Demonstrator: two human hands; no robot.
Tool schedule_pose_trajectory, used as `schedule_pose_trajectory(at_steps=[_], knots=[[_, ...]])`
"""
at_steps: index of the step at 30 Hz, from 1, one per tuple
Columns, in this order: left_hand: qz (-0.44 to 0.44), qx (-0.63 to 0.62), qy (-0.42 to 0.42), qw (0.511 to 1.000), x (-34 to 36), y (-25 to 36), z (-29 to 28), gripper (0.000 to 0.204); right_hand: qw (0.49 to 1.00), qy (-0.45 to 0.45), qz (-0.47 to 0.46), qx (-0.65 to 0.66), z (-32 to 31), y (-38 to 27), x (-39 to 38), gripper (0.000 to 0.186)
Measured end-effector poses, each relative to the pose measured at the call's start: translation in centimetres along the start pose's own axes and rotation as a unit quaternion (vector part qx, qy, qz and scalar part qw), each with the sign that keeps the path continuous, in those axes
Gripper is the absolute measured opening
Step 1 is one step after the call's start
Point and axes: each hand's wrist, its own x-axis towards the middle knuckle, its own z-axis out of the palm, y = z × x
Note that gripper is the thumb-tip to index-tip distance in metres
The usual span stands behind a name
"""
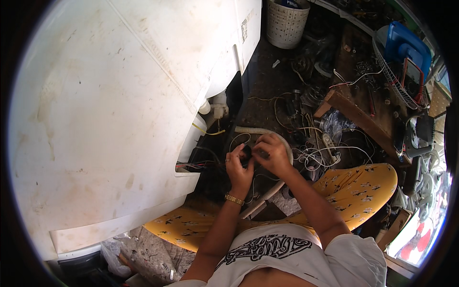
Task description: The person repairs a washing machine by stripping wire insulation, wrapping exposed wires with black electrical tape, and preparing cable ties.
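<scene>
At far left, the view is filled by a large white appliance panel (119, 95), loose wires (192, 166) exposed at its right edge. The small dark round part (247, 151) is held in the left hand (236, 167), fingers curled around it. By the right hand (272, 154), knuckles up, fingertips are bunched beside the part; grip cannot be told. Farther right, space is crowded by white cables (311, 155) and a wooden frame (362, 121).

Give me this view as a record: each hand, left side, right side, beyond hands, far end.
left hand: holds a small dark part
right hand: fingers at the part; exact grip unclear
left side: large stained white panel, wires at its opening
right side: white power strip, wire basket
beyond hands: pale ribbed hose
far end: perforated white bin
</scene>
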Motion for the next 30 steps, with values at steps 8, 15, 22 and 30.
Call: schedule_pose_trajectory(at_steps=[8, 15, 22, 30], knots=[[0.002, 0.005, 0.003, 1.000, 0.1, 0.1, 0.2, 0.051, 0.999, 0.032, 0.007, 0.008, 0.1, -0.2, 0.4, 0.020], [0.028, 0.016, -0.020, 0.999, 0.1, 0.0, 0.1, 0.051, 0.999, -0.029, -0.004, -0.038, 0.0, 0.3, 0.3, 0.020], [-0.064, -0.012, -0.019, 0.998, 0.1, 1.2, 0.5, 0.047, 0.995, -0.095, 0.038, -0.022, 0.9, 1.3, -0.8, 0.026], [-0.172, -0.217, -0.010, 0.961, -0.4, -0.4, 1.4, 0.042, 0.967, -0.083, 0.138, 0.199, 1.1, 1.4, -1.2, 0.046]])
